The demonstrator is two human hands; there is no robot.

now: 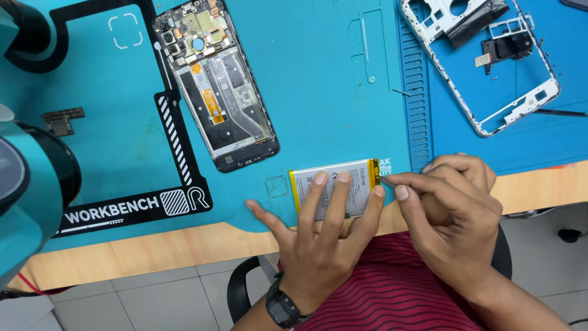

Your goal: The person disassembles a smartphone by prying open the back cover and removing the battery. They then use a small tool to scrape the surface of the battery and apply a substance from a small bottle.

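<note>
Head view: my left hand (318, 245) lies flat, fingers spread, pressing the silver phone battery (334, 189) onto the teal mat (318, 92) at the bench edge. The battery's long axis runs left to right under those fingertips. My right hand (453, 211) pinches together at its yellow right end. Beyond the fingers lie the opened phone (217, 86) and, farther right, a white frame (484, 67).

A wooden table (539, 184) is covered by a blue mat (318, 92). On the mat are laid an opened phone (217, 86) at far left, a white frame (484, 67) at far right, and a battery (334, 190) at the near edge.
</note>
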